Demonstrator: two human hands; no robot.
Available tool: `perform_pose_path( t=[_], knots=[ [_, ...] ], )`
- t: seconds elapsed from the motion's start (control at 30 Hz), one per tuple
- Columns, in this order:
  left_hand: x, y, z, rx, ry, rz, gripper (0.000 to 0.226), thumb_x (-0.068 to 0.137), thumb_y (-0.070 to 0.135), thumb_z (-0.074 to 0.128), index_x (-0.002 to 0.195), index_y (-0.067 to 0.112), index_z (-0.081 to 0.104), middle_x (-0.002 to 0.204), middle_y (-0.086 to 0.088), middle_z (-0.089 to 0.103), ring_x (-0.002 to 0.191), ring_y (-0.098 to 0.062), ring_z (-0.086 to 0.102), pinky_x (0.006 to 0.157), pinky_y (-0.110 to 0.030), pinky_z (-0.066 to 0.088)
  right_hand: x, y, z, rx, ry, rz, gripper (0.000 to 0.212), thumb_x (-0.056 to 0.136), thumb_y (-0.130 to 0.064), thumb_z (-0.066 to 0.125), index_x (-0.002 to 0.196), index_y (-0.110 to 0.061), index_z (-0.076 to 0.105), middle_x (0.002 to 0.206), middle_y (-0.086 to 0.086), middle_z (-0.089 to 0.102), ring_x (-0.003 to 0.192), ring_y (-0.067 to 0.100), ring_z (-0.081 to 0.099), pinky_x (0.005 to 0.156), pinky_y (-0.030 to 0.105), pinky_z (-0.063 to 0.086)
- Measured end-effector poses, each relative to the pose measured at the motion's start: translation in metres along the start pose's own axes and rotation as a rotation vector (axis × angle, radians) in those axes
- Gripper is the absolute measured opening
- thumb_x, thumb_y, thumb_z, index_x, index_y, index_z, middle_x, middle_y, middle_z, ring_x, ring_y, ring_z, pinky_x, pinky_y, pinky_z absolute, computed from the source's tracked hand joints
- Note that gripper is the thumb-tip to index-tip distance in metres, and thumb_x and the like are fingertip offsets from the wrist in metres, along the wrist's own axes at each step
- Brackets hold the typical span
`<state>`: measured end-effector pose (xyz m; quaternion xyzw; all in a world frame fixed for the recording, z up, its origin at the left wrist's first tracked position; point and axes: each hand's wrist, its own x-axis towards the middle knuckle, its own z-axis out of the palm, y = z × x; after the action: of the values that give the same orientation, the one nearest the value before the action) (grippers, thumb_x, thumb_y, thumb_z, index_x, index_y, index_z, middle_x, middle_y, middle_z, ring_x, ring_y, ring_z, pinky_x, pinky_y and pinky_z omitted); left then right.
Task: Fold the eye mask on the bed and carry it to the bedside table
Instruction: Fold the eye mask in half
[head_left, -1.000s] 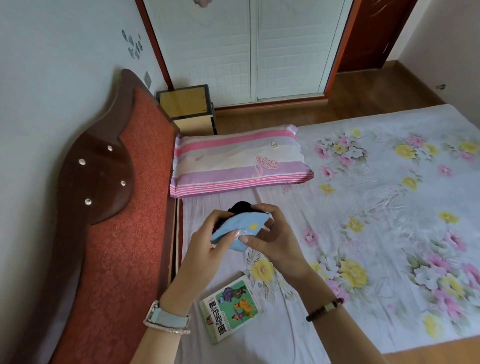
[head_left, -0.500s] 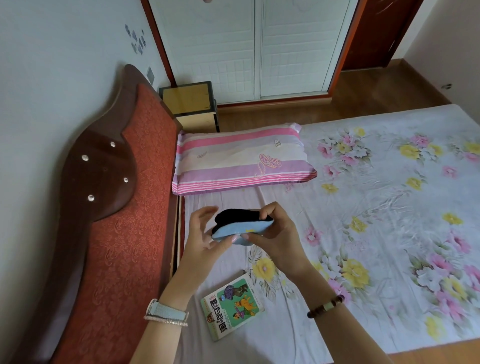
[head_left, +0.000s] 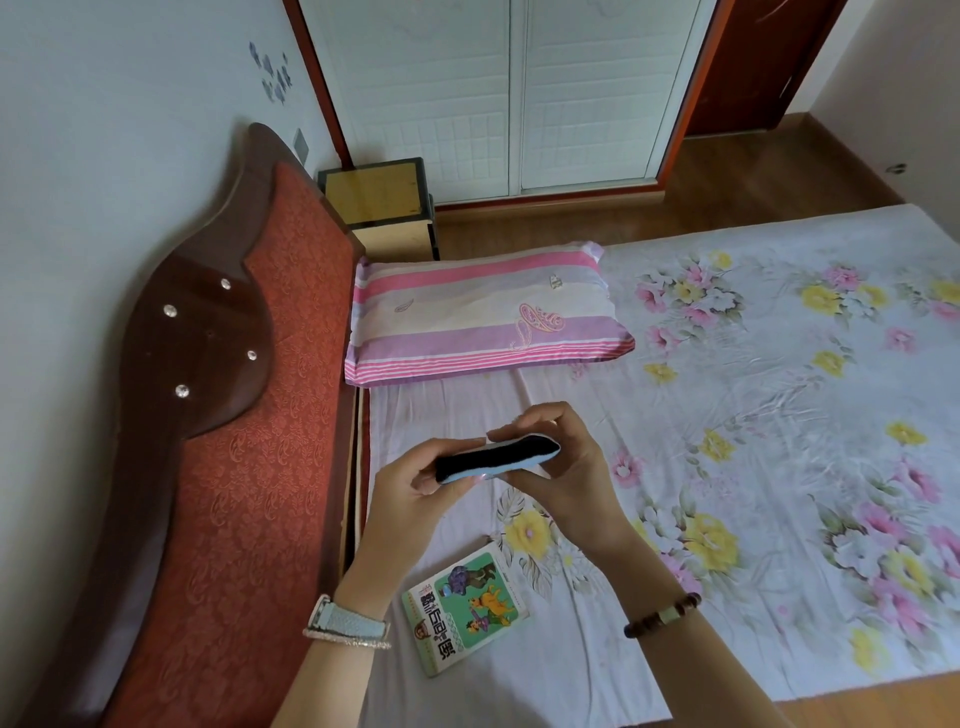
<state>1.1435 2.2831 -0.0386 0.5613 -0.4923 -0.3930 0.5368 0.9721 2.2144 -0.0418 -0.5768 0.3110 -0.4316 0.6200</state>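
Observation:
The eye mask (head_left: 493, 458), black on top with a light blue underside, is held flat and stretched sideways above the bed (head_left: 779, 415). My left hand (head_left: 410, 499) pinches its left end. My right hand (head_left: 566, 467) grips its right end, fingers curled over the top. The bedside table (head_left: 379, 200), yellow-topped with dark edges, stands at the far end of the headboard, beyond the pillow.
A pink striped pillow (head_left: 483, 317) lies at the head of the bed. A small green picture book (head_left: 465, 613) rests on the sheet below my hands. The red padded headboard (head_left: 234, 441) runs along the left. White wardrobe doors (head_left: 509, 93) and wooden floor lie behind.
The mask was bunched between my hands with its blue side showing. It is now pulled out long and flat with the black side up, and my hands have moved apart.

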Motion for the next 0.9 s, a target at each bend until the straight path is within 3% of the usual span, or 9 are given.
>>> perform_pose_path(
  t=[0.1,0.23,0.37,0.5,0.6,0.67,0.77,0.9],
  knots=[
    [-0.004,0.000,-0.001,-0.004,0.034,0.028,0.038,0.080,-0.003,0.073,0.103,0.028,0.076,0.101,0.005,0.078,0.100,-0.015,0.072,0.086,-0.023,0.054,-0.004,0.003,-0.004,0.005,-0.005,0.047,0.057,0.076,0.004,0.080,0.121,-0.020,0.055,0.118,0.009,0.071,0.117,0.026,0.064,0.097,0.039,0.053],
    [-0.010,0.004,0.002,-0.013,0.072,0.073,0.046,0.077,-0.007,0.074,0.100,0.033,0.077,0.101,0.009,0.078,0.098,-0.011,0.072,0.085,-0.019,0.054,-0.009,0.008,-0.011,-0.005,-0.043,0.105,0.059,0.074,0.010,0.079,0.126,-0.004,0.055,0.126,0.016,0.066,0.120,0.025,0.063,0.099,0.040,0.053],
    [-0.014,0.007,0.008,-0.050,0.077,0.057,0.049,0.078,-0.007,0.073,0.097,0.038,0.075,0.097,0.010,0.077,0.093,-0.008,0.072,0.081,-0.016,0.052,-0.017,0.006,-0.011,-0.002,-0.007,0.107,0.045,0.075,0.011,0.076,0.117,0.000,0.064,0.117,0.019,0.070,0.109,0.019,0.069,0.090,0.027,0.055],
    [-0.015,0.008,0.013,-0.110,0.034,0.050,0.038,0.079,-0.001,0.075,0.102,0.029,0.074,0.102,0.004,0.076,0.100,-0.013,0.071,0.083,-0.019,0.053,-0.027,0.003,-0.012,0.002,0.056,0.050,0.031,0.080,0.013,0.070,0.110,0.003,0.068,0.101,0.000,0.077,0.098,0.015,0.072,0.086,0.025,0.055],
    [-0.014,0.010,0.018,-0.110,-0.035,0.047,0.044,0.080,-0.003,0.073,0.102,0.035,0.072,0.103,0.010,0.076,0.100,-0.009,0.070,0.083,-0.018,0.053,-0.037,-0.001,-0.014,0.000,0.111,0.001,0.031,0.082,0.016,0.065,0.109,0.001,0.067,0.091,-0.008,0.077,0.084,0.003,0.071,0.077,0.017,0.053],
    [-0.015,0.012,0.022,-0.106,-0.084,0.037,0.042,0.081,0.003,0.074,0.103,0.039,0.071,0.103,0.013,0.075,0.099,-0.006,0.070,0.082,-0.017,0.052,-0.045,-0.004,-0.016,0.016,0.155,0.007,0.032,0.083,0.016,0.064,0.104,-0.007,0.068,0.090,-0.012,0.077,0.085,0.004,0.071,0.077,0.018,0.053],
    [-0.016,0.012,0.027,-0.098,-0.134,0.005,0.029,0.080,0.023,0.074,0.103,0.040,0.070,0.104,0.009,0.075,0.099,-0.009,0.071,0.082,-0.019,0.053,-0.057,-0.006,-0.022,0.016,0.220,0.027,0.026,0.085,0.011,0.065,0.102,-0.009,0.068,0.088,-0.011,0.077,0.085,0.006,0.071,0.076,0.020,0.054],
    [-0.018,0.013,0.049,-0.114,-0.234,-0.045,0.023,0.083,0.028,0.071,0.104,0.038,0.068,0.103,0.010,0.075,0.097,-0.006,0.070,0.078,-0.017,0.053,-0.083,-0.012,-0.034,-0.007,0.362,0.058,0.018,0.086,-0.013,0.068,0.104,-0.011,0.065,0.087,-0.005,0.076,0.082,0.011,0.070,0.072,0.026,0.056]
  ],
)
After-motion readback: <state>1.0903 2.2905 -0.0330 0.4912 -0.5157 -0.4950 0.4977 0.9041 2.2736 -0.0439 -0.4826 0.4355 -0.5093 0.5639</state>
